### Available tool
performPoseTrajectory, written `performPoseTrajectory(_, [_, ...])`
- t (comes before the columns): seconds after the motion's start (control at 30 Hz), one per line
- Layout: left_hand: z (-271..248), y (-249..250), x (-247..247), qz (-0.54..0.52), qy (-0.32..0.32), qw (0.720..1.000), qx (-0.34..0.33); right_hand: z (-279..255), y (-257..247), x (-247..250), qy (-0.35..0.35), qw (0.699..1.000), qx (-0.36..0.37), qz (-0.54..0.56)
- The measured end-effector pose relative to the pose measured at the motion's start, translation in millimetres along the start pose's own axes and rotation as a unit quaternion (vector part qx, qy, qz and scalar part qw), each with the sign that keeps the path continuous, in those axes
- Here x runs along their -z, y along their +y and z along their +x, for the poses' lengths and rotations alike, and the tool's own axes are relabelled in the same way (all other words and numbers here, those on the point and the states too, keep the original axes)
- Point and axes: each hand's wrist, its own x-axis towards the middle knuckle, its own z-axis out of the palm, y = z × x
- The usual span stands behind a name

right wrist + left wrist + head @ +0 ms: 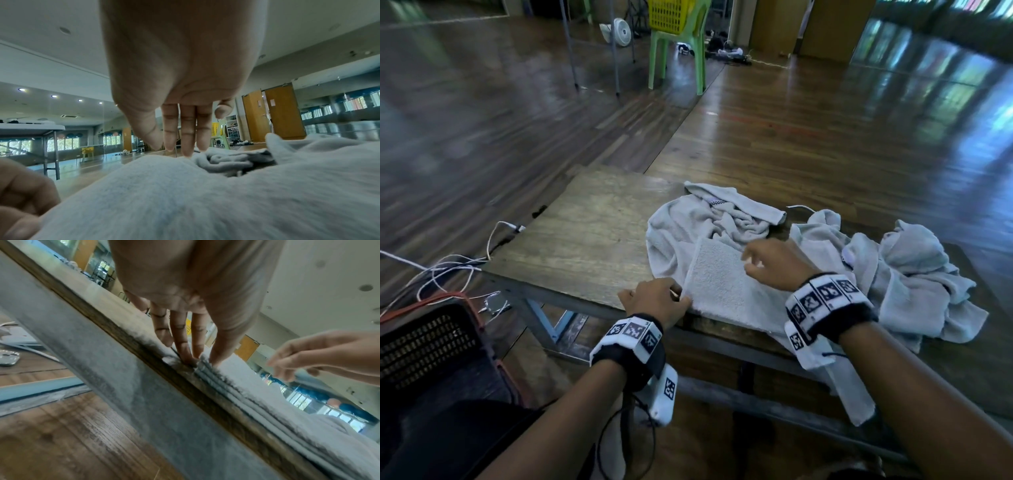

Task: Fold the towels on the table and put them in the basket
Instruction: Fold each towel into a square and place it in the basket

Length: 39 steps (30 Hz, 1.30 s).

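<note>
A grey folded towel point(729, 287) lies at the near edge of the wooden table point(585, 222). My left hand point(681, 296) pinches its left corner, thumb on top and fingers at the layered edge point(203, 368). My right hand point(751, 260) hovers over the towel's far right part with straight fingers point(187, 142) pointing down, holding nothing. A crumpled towel point(722, 219) lies behind the folded one, and more crumpled towels point(900, 270) are heaped to the right. A dark basket point(428, 346) with an orange rim stands on the floor at my lower left.
White and orange cables point(448, 270) trail over the floor left of the table. Far back, a green chair point(678, 51) carries a yellow basket point(671, 15), with a small fan point(623, 31) beside it. One towel end point(856, 394) hangs over the table's front edge.
</note>
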Motion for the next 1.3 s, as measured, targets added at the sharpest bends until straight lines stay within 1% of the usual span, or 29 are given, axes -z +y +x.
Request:
performPoseTrajectory(0.13, [1.4, 2.3, 2.5, -0.036, -0.009, 0.999, 0.016, 55.9, -26.5, -5.5, -0.025, 0.999, -0.002, -0.037])
performPoseTrajectory(0.23, [2.2, 2.1, 1.8, -0.073, -0.008, 0.997, 0.027, 84.8, -37.6, -16.9, -0.071, 0.997, -0.032, -0.026])
performPoseTrajectory(0.33, [1.3, 2.3, 3.0, -0.110, -0.017, 0.994, 0.021, 96.9, -41.0, -20.9, -0.096, 0.994, -0.046, 0.010])
performPoseTrajectory(0.43, [-4.6, 5.0, 4.8, -0.127, -0.023, 0.992, 0.007, 96.4, -41.1, -14.8, -0.096, 0.995, -0.024, 0.033])
performPoseTrajectory(0.5, [-7.0, 6.0, 4.7, -0.140, -0.033, 0.989, 0.013, 93.0, -38.4, -9.6, -0.086, 0.995, -0.007, 0.051])
performPoseTrajectory(0.6, [-7.7, 5.9, 3.5, -0.127, -0.053, 0.990, 0.015, 84.8, -35.0, 0.7, -0.066, 0.993, 0.014, 0.094])
performPoseTrajectory(0.7, [-9.9, 7.4, 5.5, -0.126, -0.060, 0.990, 0.009, 74.8, -29.7, 10.3, -0.047, 0.991, 0.019, 0.127])
performPoseTrajectory(0.8, [-13.2, 9.0, 10.6, -0.149, -0.045, 0.988, -0.007, 66.4, -23.9, 17.2, -0.026, 0.988, 0.010, 0.151])
performPoseTrajectory(0.9, [-16.7, 10.3, 15.0, -0.184, -0.008, 0.982, -0.036, 59.4, -21.5, 24.6, -0.002, 0.981, 0.004, 0.196])
performPoseTrajectory(1.0, [-20.8, 15.8, 18.0, -0.204, 0.015, 0.978, -0.047, 53.5, -20.3, 32.3, 0.012, 0.979, 0.012, 0.204])
performPoseTrajectory(1.07, [-21.6, 18.4, 18.9, -0.212, 0.017, 0.976, -0.051, 50.3, -19.9, 37.2, 0.017, 0.977, 0.023, 0.213])
performPoseTrajectory(1.17, [-21.3, 20.5, 23.5, -0.257, -0.005, 0.964, -0.066, 46.8, -19.9, 44.4, 0.042, 0.973, 0.040, 0.223])
performPoseTrajectory(1.23, [-18.7, 19.3, 31.1, -0.270, 0.021, 0.960, -0.067, 48.1, -18.4, 47.2, 0.086, 0.974, 0.039, 0.207])
performPoseTrajectory(1.3, [-14.7, 17.6, 43.7, -0.281, 0.083, 0.954, -0.068, 49.7, -18.5, 51.4, 0.130, 0.973, 0.037, 0.190])
